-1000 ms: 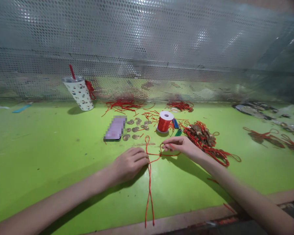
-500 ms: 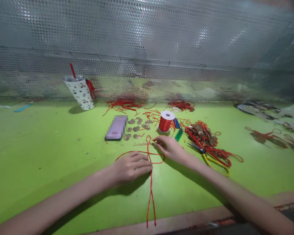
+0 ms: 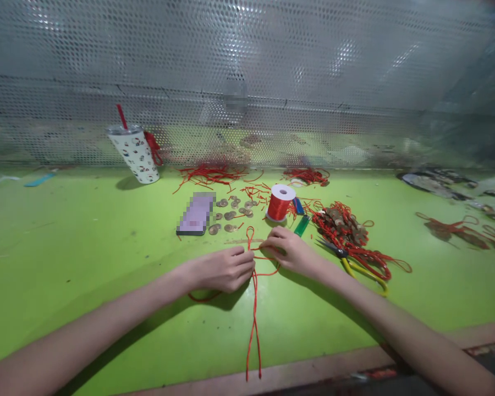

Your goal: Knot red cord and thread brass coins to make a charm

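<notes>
A doubled red cord (image 3: pixel 254 319) lies on the green table (image 3: pixel 86 258), running from the front edge up to a small loop near the coins. My left hand (image 3: pixel 225 269) rests curled on the table with its fingertips pressing the cord at the crossing. A loose end of cord curves out under its wrist. My right hand (image 3: pixel 289 250) is closed in a pinch on another strand of the same cord, just right of the crossing. The two hands nearly touch.
Behind the hands lie several brass coins (image 3: pixel 231 212), a phone (image 3: pixel 196 213), a red cord spool (image 3: pixel 279 202), blue and green lighters (image 3: pixel 301 225), yellow-handled scissors (image 3: pixel 355 267) and a pile of finished knotted coins (image 3: pixel 344 223). A patterned cup with straw (image 3: pixel 135 151) stands back left by the perforated metal wall.
My right hand moved left from beside the finished pile to the cord crossing. The wide loop that lay over my left hand is gone; a cord end now trails under that wrist.
</notes>
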Demonstrator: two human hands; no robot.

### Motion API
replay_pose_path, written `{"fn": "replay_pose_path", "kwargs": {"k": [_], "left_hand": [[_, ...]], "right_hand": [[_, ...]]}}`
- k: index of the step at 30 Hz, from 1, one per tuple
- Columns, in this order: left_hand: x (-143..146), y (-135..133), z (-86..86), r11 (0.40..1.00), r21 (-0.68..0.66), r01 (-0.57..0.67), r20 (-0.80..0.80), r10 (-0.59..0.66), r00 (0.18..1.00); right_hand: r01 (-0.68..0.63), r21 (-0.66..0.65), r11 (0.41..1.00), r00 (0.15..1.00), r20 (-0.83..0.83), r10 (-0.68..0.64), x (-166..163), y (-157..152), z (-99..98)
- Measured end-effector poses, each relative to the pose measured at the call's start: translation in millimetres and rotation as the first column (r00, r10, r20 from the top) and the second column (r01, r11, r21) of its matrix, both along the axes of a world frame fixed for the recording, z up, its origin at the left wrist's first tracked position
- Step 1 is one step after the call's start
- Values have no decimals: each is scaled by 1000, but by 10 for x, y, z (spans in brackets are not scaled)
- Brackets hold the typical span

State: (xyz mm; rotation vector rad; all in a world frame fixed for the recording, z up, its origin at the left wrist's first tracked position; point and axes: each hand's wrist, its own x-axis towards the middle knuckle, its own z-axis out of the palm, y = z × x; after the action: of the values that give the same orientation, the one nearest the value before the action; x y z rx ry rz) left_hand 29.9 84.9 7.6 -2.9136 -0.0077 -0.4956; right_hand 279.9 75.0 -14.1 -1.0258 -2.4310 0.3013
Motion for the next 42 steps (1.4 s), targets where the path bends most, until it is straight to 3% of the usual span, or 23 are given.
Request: {"fn": "replay_pose_path", "kwargs": {"k": [9, 15, 20, 24, 28, 32, 37, 42], "left_hand": [[16, 39, -23, 982, 190, 1, -41, 7, 999], [18, 49, -34, 981, 195, -10, 25, 5, 1000], [13, 54, -57, 989, 151, -12, 80, 0, 997], [-20, 19, -128, 985, 119, -124, 109, 112, 988], [-54, -90, -175, 928, -41, -370, 189, 371, 909], [-57, -198, -161, 858, -228, -460, 132, 495, 859], [1, -240, -133, 791, -377, -482, 77, 545, 835], [-84, -278, -82, 735, -525, -428, 84, 546, 834]], "right_hand": [[16, -70, 997, 998, -52, -20, 16, 17, 29], [-65, -58, 996, 998, -2, 65, 3, -3, 54], [-93, -104, 990, 994, -68, 87, -72, -28, 37], [-111, -135, 985, 991, -95, 98, -120, -60, 59], [-112, -150, 982, 988, -118, 95, -132, -78, 62], [-113, -152, 982, 986, -142, 92, -164, -82, 25], [-95, -217, 971, 989, -128, 68, -169, -76, 114], [-65, -359, 931, 996, -84, 37, 63, -95, 325]]}}
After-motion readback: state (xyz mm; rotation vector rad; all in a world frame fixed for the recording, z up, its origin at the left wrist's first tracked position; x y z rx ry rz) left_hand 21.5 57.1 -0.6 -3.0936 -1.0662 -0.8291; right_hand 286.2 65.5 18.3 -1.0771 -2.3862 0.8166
